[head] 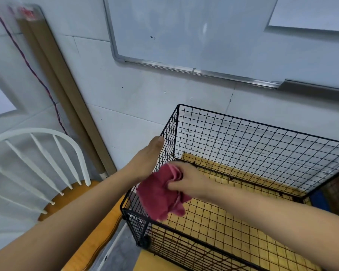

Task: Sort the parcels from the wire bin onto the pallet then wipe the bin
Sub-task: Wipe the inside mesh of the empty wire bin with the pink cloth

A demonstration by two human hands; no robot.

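The bin (262, 137) was black, in a square grid pattern. The cloth (157, 196) was dark pink. At nine o'clock, the chair (67, 145) was white, its seat orange.

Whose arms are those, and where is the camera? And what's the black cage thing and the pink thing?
The camera sits on a person's head and looks down, so the two arms are that person's own. The black cage is a wire bin with an open top, and there is a yellow surface under it. No parcels show inside it. The left hand lies against the bin's left wall, probably to steady it. The right hand grips a dark pink cloth at that same wall, which looks like wiping. To the left stands a white chair with a wooden seat, and a whiteboard hangs on the wall behind.
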